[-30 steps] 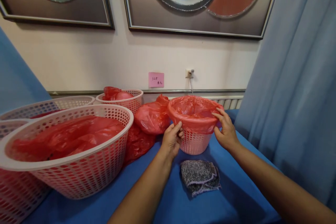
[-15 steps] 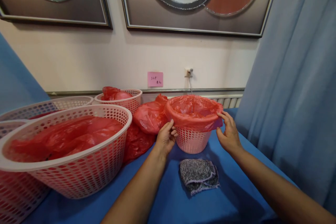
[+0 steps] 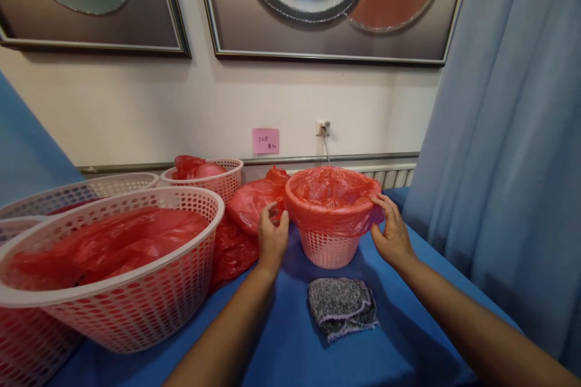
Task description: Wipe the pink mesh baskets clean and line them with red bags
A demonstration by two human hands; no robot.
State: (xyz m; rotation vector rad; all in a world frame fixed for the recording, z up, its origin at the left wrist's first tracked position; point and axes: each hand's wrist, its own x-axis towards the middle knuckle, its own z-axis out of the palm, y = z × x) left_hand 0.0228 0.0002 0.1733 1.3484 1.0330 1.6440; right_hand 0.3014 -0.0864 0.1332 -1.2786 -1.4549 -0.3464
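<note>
Fingers of the left hand (image 3: 273, 239) have turned upward and spread since the earlier frame, now empty. Between both hands' fingers stands a perforated basket (image 3: 329, 249) lined with a red bag (image 3: 333, 219). Fingertips of the right hand (image 3: 394, 234) still touch its edge; whether they grip, one cannot tell. Below them spreads a blue tablecloth (image 3: 290, 344); rightward hangs a curtain (image 3: 490, 133).

Bag liner (image 3: 327, 221) translucent red, lined basket (image 3: 329, 251) pale pink with perforated pattern, folded cloth (image 3: 340, 302) speckled black-and-grey with pale lilac edging, table cover (image 3: 295, 357) plain blue, curtain (image 3: 499, 133) muted blue, wall note (image 3: 265, 141) pink with dark handwriting.
</note>
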